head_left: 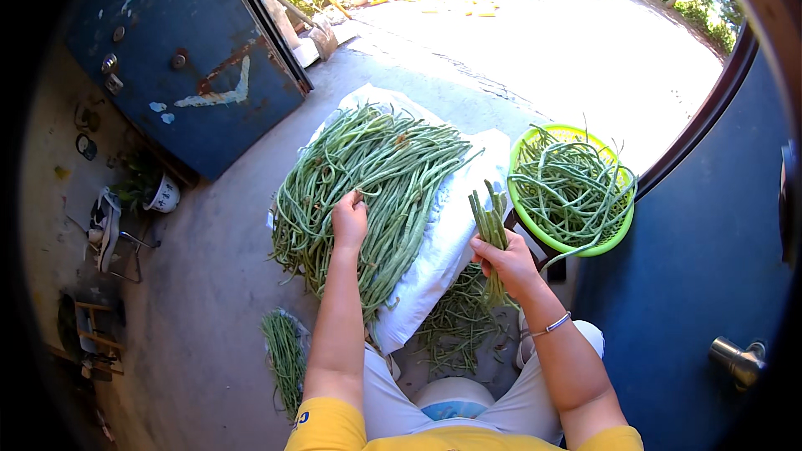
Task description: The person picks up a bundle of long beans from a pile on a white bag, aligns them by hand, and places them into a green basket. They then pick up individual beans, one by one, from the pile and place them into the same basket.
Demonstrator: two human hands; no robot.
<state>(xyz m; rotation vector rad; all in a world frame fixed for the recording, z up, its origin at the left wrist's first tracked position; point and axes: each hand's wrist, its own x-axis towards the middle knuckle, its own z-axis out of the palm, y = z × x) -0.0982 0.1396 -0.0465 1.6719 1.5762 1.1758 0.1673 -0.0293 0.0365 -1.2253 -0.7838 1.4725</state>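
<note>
- Your left hand (349, 221) rests on the large heap of long green string beans (368, 192); its fingers are curled closed, pinching the end of one or more beans at the top of the heap
- That heap lies spread across a white woven plastic sack (439, 250) laid on the grey concrete floor (217, 284)
- Your right hand (505, 260) is closed in a fist around a small bundle of trimmed green beans (489, 219); the bundle stands roughly upright, with cut ends showing above the fist and the lower ends hanging below it
- A round lime-green plastic basket (614, 230) sits just beside your right hand, to its right, and holds loosely coiled long beans
- Short green bean scraps (459, 326) lie on the floor below the bundle, between your knees and the sack
- A separate small bunch of green beans (284, 355) lies on the floor, left of your left forearm
- A weathered blue metal door (184, 50) stands open beyond the heap
</note>
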